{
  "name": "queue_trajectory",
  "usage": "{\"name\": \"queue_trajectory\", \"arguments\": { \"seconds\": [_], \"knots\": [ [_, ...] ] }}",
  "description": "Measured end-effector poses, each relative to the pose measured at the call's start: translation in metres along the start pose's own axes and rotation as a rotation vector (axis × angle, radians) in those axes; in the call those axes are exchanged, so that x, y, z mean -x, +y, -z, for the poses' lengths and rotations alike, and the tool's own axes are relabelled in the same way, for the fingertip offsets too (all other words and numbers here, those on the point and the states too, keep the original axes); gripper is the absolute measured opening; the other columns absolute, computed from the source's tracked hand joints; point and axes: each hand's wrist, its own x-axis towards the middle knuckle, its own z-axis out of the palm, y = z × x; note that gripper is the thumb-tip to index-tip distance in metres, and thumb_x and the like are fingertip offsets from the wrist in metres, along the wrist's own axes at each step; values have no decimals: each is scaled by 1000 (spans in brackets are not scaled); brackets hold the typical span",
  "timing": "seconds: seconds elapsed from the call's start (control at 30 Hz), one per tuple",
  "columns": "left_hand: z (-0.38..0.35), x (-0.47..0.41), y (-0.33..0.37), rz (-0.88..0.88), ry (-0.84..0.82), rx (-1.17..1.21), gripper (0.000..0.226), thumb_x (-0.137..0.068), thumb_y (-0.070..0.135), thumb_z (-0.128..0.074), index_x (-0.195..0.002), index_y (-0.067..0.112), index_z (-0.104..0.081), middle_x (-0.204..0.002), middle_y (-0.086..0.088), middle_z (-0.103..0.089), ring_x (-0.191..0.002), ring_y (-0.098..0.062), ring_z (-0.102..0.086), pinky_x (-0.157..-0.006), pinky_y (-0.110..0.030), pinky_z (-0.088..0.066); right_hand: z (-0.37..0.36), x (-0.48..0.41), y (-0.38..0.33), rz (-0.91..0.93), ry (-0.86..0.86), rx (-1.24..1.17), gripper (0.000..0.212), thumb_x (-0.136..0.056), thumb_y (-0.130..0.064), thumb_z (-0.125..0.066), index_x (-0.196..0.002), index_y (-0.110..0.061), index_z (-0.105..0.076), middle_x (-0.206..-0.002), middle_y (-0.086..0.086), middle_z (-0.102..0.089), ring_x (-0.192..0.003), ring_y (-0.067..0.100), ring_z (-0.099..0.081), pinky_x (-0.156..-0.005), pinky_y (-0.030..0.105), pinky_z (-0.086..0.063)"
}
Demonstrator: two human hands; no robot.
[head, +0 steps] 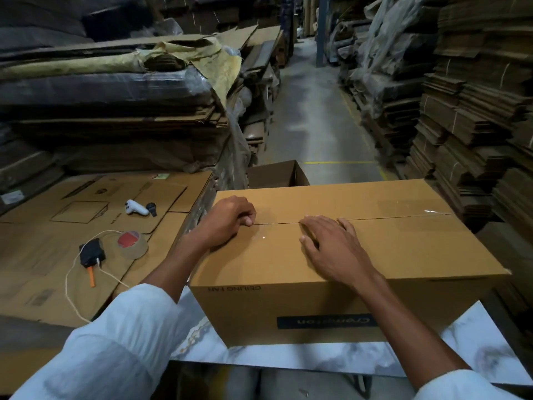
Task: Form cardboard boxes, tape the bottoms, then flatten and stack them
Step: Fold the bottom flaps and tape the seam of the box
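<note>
Touching rectangular cardboard box [375, 249]: left hand [227, 219], right hand [331, 243].

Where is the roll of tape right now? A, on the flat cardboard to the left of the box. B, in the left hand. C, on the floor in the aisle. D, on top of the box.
A: the tape roll lies on the flat cardboard left of the box, next to a black tool with an orange handle.

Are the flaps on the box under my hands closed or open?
Closed. The two flaps of the box meet at a seam across its top, with clear tape at the right end.
</note>
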Motion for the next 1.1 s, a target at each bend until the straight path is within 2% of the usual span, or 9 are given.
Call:
{"name": "queue_trajectory", "arguments": {
  "seconds": [0.3, 0.43, 0.57, 0.67, 0.77, 0.87, 0.93, 1.0, 1.1],
  "knots": [
    [5, 8, -8, 235, 9, 351, 27, -88, -2, -62, -78, 22, -67, -94, 0, -66, -89, -4, -59, -84, -30, -42, 3, -1, 1, 14, -7, -26, 45, -105, -44, -39, -148, -31, -43, -155, -9, -45, -147, 7, -32, -126, 46, -4],
    [-1, 16, -6, 297, 2, 135, 8, -94, 39, -64, -89, 43, -60, -115, 9, -41, -115, -15, -41, -100, -42, -36, 2, -1, 1, 13, -13, -19, 46, -105, -44, -38, -149, -30, -42, -156, -8, -44, -147, 8, -31, -125, 46, -2],
    [-13, 28, 21, 426, 68, 27, 34, -86, 72, -56, -95, 39, -53, -108, 7, -48, -105, -15, -45, -92, -41, -37, 2, -2, -4, 19, -19, 28, 47, -105, -42, -36, -149, -28, -41, -157, -5, -43, -148, 11, -31, -125, 49, -5],
    [-16, 27, 43, 524, 235, 122, 26, -85, 50, -73, -91, 31, -57, -93, 5, -62, -89, -18, -58, -75, -37, -50, 0, -8, -18, 20, -48, 111, 48, -102, -38, -38, -149, -24, -41, -153, 2, -45, -143, 21, -36, -122, 55, -15],
    [-17, 27, 52, 612, 345, 247, 13, -88, 25, -73, -96, 30, -65, -78, 3, -69, -78, -17, -66, -72, -38, -58, -6, -18, -41, 38, -49, 97, 45, -102, -39, -39, -143, -21, -46, -144, 5, -49, -136, 22, -41, -119, 53, -22],
    [-11, 25, 55, 636, 347, 290, 57, -86, 17, -77, -133, 40, -56, -77, 3, -71, -73, -8, -67, -68, -21, -52, -17, -23, -53, 136, -76, 26, 47, -104, -42, -33, -148, -27, -41, -153, -1, -42, -142, 20, -34, -121, 54, -16],
    [-3, 21, 47, 729, 338, 354, 74, -78, 16, -84, -138, 41, -48, -87, 1, -73, -81, -10, -69, -77, -29, -54, -20, -24, -51, 174, -114, 43, 50, -105, -48, -24, -154, -38, -28, -163, -8, -29, -148, 23, -26, -121, 57, -12],
    [6, 16, 36, 861, 308, 459, 68, -71, 17, -89, -125, 35, -52, -99, -3, -72, -90, -19, -70, -83, -44, -57, -21, -25, -47, 188, -169, 70, 53, -105, -56, -15, -157, -46, -18, -168, -15, -15, -153, 24, -15, -122, 58, -6],
    [22, 17, 25, 947, 251, 612, 64, -68, 9, -91, -115, 25, -51, -98, -9, -73, -85, -24, -71, -82, -46, -59, -22, -25, -44, 200, -179, 100, 55, -103, -60, -10, -157, -48, -17, -167, -16, -17, -154, 25, -12, -121, 57, -3]
  ]
}}
